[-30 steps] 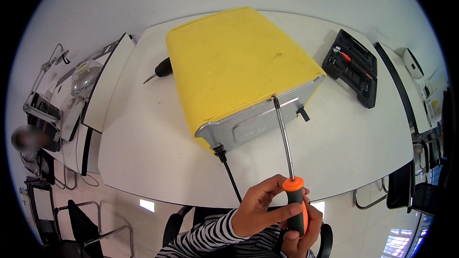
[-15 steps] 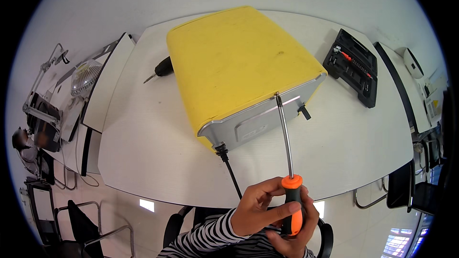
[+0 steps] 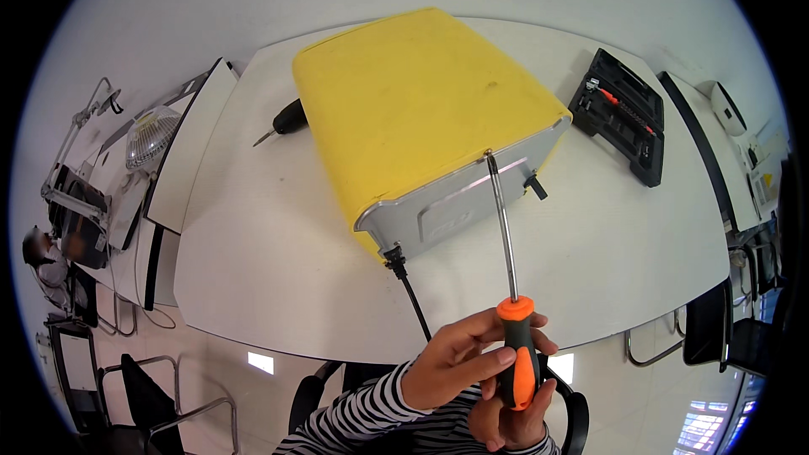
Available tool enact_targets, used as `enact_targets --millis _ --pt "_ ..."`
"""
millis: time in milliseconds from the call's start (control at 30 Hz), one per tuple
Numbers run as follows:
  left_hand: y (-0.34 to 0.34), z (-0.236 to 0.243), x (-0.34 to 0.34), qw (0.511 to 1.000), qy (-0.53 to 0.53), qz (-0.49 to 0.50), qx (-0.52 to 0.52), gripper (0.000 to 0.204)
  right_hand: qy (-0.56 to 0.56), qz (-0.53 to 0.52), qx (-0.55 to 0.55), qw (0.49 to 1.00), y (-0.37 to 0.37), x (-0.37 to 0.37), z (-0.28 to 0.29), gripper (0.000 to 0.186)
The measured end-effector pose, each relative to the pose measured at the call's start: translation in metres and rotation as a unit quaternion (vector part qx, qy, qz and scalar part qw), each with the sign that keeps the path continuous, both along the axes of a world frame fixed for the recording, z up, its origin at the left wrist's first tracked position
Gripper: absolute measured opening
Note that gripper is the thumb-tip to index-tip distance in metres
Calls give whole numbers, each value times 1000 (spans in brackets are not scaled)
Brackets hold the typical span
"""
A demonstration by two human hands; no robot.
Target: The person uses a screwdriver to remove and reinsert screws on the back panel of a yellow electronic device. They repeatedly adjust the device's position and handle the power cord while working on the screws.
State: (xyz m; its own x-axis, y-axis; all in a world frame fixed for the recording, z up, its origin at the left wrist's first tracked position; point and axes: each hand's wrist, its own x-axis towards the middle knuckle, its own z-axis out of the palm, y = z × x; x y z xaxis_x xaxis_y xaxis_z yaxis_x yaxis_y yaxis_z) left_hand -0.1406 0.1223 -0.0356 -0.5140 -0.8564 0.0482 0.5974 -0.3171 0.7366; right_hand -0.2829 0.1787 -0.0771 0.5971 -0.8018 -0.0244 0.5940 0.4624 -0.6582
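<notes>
A screwdriver (image 3: 503, 236) with a long metal shaft and a dark handle with orange parts points away from me. Its tip meets the edge of a large yellow box-shaped appliance (image 3: 413, 93), where the yellow cover joins the grey end panel (image 3: 459, 202). My left hand (image 3: 451, 362) is closed on the upper part of the handle, thumb across it. Lower down, my right hand (image 3: 516, 428) grips the butt end of the same handle. A black power cord (image 3: 413, 297) runs from the grey panel toward me. A small black part (image 3: 537, 188) sticks out from the panel's right side.
On the white table (image 3: 261, 286), a black-handled driver (image 3: 289, 118) lies left of the appliance. An open black tool case (image 3: 624, 118) with bits and a red-handled tool is at the right. Chairs (image 3: 152, 396) and side desks stand around; a person (image 3: 50, 265) sits far left.
The screwdriver handle has turned and moved slightly up, with its orange patch more toward me. My right hand's grip has shifted around the lower handle. The appliance has shifted very slightly.
</notes>
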Motion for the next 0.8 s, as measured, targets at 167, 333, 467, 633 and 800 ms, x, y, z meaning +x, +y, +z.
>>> enact_targets --millis 167,333,467,633,800 --pt "0 -4 -2 997 -46 50 -28 40 112 -118 -30 986 -9 13 23 82" --pt "-1 -3 -3 997 -47 53 -7 38 220 -163 -75 959 -13 7 20 81" --pt "-1 -2 -4 999 -17 45 1 39 54 -72 75 993 -15 5 23 63" --pt "-2 -3 -4 996 -57 63 -13 38 316 -255 -142 902 -15 11 22 51" --pt "-7 -6 -6 956 -205 136 -162 32 513 -378 -388 666 -25 11 21 48"
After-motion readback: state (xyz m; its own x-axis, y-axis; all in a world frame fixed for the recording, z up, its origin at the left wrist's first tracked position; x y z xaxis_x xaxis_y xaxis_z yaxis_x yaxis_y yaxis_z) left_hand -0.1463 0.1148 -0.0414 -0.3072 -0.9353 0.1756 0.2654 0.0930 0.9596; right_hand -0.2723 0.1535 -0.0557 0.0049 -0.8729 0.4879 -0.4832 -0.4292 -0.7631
